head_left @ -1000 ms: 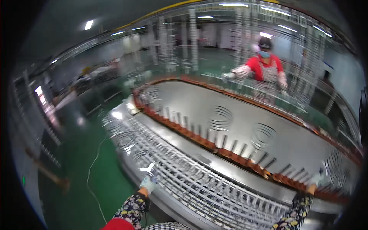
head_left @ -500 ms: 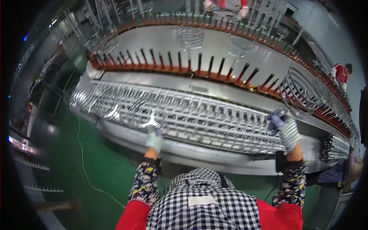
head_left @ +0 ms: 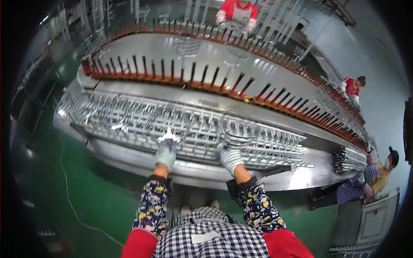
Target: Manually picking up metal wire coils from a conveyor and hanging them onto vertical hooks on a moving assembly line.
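Both my hands wear pale gloves at the near edge of a long stack of silver metal racks (head_left: 198,131). My left hand (head_left: 165,155) is closed at a shiny, pronged metal piece (head_left: 168,135), with thin wire rings around it; its fingertips are partly hidden. To its right, my right hand (head_left: 232,159) grips the near side of a silver wire coil (head_left: 238,136), which lies over the racks. More wire coils (head_left: 88,109) overlap at the left end of the stack.
Beyond the racks runs an orange rail (head_left: 159,78) with upright dark-tipped pegs. Bundled metal rods (head_left: 350,159) lie at the table's right end. One co-worker (head_left: 365,176) stands at the right; others work across the line. A cable (head_left: 71,204) crosses the green floor.
My right hand has moved left from the right end of the racks, bringing the wire coil down over them. My left hand stays at the pronged piece. The view has shifted to the right.
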Available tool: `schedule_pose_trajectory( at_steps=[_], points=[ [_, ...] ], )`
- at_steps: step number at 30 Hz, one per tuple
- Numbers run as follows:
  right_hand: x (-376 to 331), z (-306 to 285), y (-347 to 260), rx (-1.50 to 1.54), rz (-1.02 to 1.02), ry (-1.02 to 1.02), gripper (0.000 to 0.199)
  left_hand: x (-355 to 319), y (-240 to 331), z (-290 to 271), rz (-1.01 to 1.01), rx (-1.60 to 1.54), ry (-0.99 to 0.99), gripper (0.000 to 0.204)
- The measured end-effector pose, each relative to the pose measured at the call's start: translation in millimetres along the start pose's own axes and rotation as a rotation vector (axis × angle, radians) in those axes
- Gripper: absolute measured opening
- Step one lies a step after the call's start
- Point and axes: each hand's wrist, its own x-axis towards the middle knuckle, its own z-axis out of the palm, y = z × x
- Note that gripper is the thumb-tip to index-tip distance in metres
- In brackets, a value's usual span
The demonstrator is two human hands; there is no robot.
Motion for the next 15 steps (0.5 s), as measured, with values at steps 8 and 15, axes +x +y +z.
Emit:
schedule_pose_trajectory(
  at_steps=[8, 15],
  points=[
    [-24, 2, 0, -0.012, -0.11, 0.012, 0.026, 1, 1, 41, 0.17, -0.122, 0.274, 0.036],
    [-16, -9, 21, 0.089, 0.075, -0.301, 0.038, -21, 56, 54, -0.076, -0.474, 0.272, 0.051]
  ],
)
